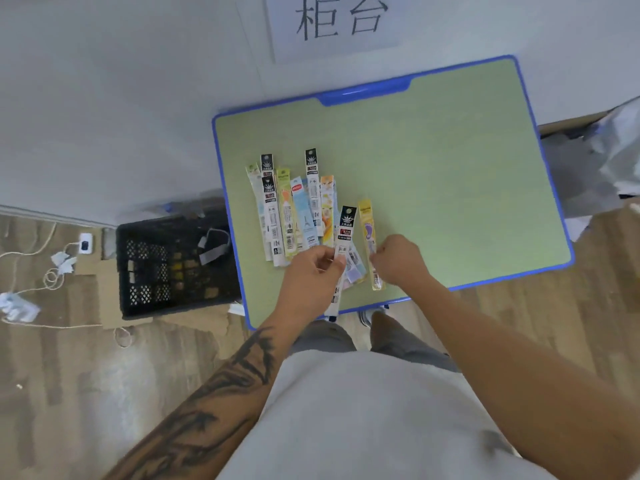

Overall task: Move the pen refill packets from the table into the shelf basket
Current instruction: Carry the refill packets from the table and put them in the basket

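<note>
Here we see a black crate (173, 265) on the floor left of the green table (433, 174), with cables (41, 271) beyond it. The refill packets (294, 209) lie fanned, long axes running away from us. Our left hand (311, 275) pinches a black-topped packet (344, 237); our right hand (398, 259) curls onto a yellow packet (369, 244). The table's right half lies bare.

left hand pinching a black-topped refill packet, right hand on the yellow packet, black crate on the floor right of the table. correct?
One slip: the black crate sits on the floor left of the table, not right. The head view shows it. The rest holds: the left hand pinches the black-topped packet, and the right hand is on the yellow packet.
</note>
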`<control>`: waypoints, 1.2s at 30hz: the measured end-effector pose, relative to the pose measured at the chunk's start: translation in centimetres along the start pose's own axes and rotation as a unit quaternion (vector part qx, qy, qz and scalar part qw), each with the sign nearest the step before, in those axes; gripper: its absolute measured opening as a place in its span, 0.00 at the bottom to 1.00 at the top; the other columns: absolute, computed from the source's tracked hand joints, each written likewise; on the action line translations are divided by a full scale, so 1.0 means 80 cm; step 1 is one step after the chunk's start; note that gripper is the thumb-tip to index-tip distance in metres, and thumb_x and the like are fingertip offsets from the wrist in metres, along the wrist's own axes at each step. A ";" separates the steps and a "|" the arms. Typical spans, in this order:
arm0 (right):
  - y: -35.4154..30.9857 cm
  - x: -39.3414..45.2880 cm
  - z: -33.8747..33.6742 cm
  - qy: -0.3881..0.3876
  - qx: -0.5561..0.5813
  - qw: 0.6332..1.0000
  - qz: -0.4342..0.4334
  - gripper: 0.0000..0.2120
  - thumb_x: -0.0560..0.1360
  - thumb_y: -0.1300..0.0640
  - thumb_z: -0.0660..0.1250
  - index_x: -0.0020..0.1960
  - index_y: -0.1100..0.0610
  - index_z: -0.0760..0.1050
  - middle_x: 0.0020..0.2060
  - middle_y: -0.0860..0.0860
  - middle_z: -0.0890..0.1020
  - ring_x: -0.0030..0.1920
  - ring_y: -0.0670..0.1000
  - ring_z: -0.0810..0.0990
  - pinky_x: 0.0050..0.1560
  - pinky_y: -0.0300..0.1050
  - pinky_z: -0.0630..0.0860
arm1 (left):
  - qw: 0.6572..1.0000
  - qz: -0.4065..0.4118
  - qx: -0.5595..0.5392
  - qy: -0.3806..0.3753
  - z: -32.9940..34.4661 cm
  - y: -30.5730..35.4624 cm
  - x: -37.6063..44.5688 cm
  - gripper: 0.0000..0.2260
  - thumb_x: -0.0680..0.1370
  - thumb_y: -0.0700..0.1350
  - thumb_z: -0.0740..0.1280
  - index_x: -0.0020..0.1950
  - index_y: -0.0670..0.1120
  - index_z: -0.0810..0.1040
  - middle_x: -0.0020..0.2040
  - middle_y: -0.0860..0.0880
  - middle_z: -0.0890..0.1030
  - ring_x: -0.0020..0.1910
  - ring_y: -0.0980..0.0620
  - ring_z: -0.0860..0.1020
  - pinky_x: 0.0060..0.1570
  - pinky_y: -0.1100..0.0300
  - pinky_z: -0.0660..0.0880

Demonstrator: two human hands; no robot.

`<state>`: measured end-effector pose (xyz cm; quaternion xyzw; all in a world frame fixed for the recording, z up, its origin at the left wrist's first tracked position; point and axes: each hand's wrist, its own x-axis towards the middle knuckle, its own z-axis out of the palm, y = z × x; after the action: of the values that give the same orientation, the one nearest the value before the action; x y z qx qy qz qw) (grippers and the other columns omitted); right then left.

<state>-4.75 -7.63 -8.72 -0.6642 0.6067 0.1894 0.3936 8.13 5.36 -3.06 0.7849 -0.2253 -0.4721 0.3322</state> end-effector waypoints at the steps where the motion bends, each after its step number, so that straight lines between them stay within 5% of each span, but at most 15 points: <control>1: 0.006 -0.007 -0.003 0.015 0.036 0.999 0.002 0.06 0.77 0.62 0.66 0.41 0.60 0.73 0.37 0.56 0.79 0.42 0.59 0.77 0.39 0.44 0.70 | 1.000 0.007 0.012 -0.012 0.000 0.002 0.003 0.07 0.83 0.49 0.68 0.46 0.51 0.81 0.37 0.54 0.81 0.37 0.55 0.78 0.41 0.60 0.74; 8: 0.094 -0.090 -0.049 0.103 0.370 0.923 0.035 0.11 0.75 0.57 0.77 0.46 0.59 0.76 0.41 0.61 0.86 0.37 0.56 0.80 0.43 0.56 0.80 | 0.994 0.061 0.038 -0.079 0.059 0.060 0.022 0.06 0.83 0.47 0.69 0.47 0.50 0.83 0.36 0.54 0.81 0.32 0.58 0.76 0.33 0.67 0.73; 13: 0.178 -0.170 -0.103 0.184 0.542 0.820 0.025 0.07 0.76 0.64 0.76 0.48 0.61 0.77 0.38 0.55 0.85 0.35 0.51 0.81 0.38 0.45 0.77 | 0.975 0.117 0.041 -0.186 0.159 0.129 -0.009 0.07 0.78 0.49 0.71 0.43 0.48 0.84 0.34 0.52 0.82 0.37 0.50 0.80 0.47 0.46 0.81; 15: 0.217 -0.201 -0.117 0.215 0.582 0.784 0.026 0.06 0.76 0.64 0.75 0.47 0.60 0.78 0.39 0.54 0.86 0.38 0.51 0.82 0.42 0.44 0.79 | 0.964 0.131 0.058 -0.223 0.202 0.145 -0.028 0.08 0.77 0.51 0.70 0.43 0.48 0.83 0.37 0.46 0.83 0.38 0.48 0.80 0.48 0.42 0.81; 20: 0.328 -0.267 -0.127 0.258 0.667 0.698 0.040 0.07 0.75 0.62 0.76 0.46 0.60 0.78 0.44 0.63 0.86 0.43 0.57 0.81 0.49 0.54 0.77 | 0.934 0.158 0.111 -0.300 0.316 0.172 -0.099 0.10 0.82 0.45 0.69 0.47 0.39 0.83 0.41 0.38 0.82 0.37 0.52 0.75 0.42 0.56 0.71; 24: 0.426 -0.317 -0.123 0.282 0.712 0.640 0.058 0.09 0.73 0.61 0.78 0.48 0.61 0.80 0.50 0.67 0.85 0.45 0.59 0.82 0.56 0.63 0.80 | 0.914 0.153 0.134 -0.350 0.410 0.186 -0.179 0.07 0.83 0.45 0.69 0.50 0.43 0.84 0.46 0.43 0.86 0.41 0.53 0.79 0.43 0.57 0.74; 31: 0.586 -0.405 -0.117 0.315 0.778 0.540 0.060 0.07 0.72 0.62 0.78 0.46 0.60 0.81 0.46 0.61 0.87 0.41 0.56 0.84 0.43 0.45 0.81 | 0.876 0.173 0.159 -0.422 0.564 0.187 -0.307 0.07 0.83 0.44 0.68 0.53 0.43 0.85 0.48 0.46 0.88 0.50 0.46 0.86 0.54 0.49 0.80; 36: 0.677 -0.453 -0.107 0.331 0.795 0.505 0.055 0.09 0.72 0.60 0.78 0.50 0.63 0.83 0.44 0.59 0.87 0.39 0.53 0.84 0.42 0.44 0.80 | 0.842 0.187 0.175 -0.475 0.646 0.181 -0.377 0.06 0.83 0.44 0.68 0.53 0.43 0.84 0.48 0.47 0.88 0.52 0.44 0.86 0.61 0.41 0.80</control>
<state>-65.33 12.23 7.12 -0.0521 0.6243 -0.5847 0.5154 -52.18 -0.29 8.21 0.4525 -0.5767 -0.6689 0.1238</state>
